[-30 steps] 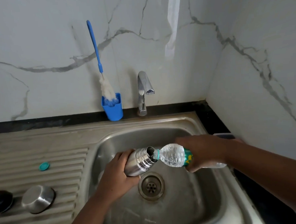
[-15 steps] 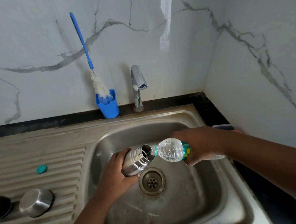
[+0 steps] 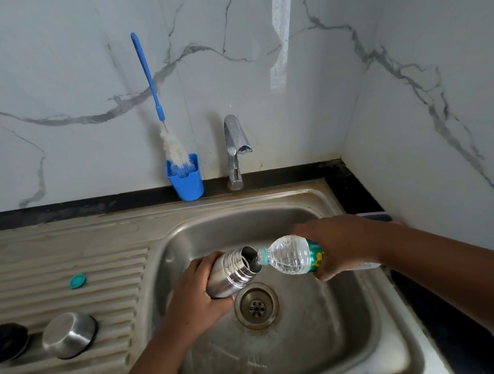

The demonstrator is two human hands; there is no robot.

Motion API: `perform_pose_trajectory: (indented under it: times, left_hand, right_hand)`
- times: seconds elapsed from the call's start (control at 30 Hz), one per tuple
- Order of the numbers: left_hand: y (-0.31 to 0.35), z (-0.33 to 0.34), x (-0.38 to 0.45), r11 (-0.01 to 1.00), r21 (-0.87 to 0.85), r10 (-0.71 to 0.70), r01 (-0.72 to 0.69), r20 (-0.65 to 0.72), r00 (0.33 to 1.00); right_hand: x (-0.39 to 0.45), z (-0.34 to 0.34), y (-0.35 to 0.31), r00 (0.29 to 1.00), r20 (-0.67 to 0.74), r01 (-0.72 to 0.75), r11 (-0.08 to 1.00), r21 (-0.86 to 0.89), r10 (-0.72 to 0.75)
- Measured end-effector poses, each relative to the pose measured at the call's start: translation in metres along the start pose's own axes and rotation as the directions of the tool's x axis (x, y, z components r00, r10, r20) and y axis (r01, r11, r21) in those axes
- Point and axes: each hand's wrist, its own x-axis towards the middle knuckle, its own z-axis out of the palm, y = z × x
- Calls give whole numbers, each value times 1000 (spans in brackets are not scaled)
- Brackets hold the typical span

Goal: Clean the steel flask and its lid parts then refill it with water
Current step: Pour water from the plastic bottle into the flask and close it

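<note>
Steel flask (image 3: 230, 273) tilted over the sink (image 3: 319, 326) basin, just above the drain (image 3: 257, 306) — the left hand (image 3: 194, 298) wraps its lower body; the right hand (image 3: 337, 245) grips a plastic water bottle (image 3: 289, 256), its neck touching the flask's open mouth; on the drainboard lie a steel cap (image 3: 69, 335), a black lid part (image 3: 7, 341) and a teal bottle cap (image 3: 77, 281).

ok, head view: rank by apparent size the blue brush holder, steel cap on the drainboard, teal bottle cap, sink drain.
Largest to smallest:
1. steel cap, though it sits nearest the camera
2. sink drain and blue brush holder, too alike to split
3. teal bottle cap
</note>
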Motion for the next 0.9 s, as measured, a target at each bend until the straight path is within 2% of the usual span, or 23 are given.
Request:
perform_pose_trajectory:
  times: [0.9]
  left_hand:
    - [1, -6, -2, 998, 59, 27, -26, -15, 1000]
  right_hand:
    - [-2, -4, -3, 1000, -19, -7, 998, -60, 6]
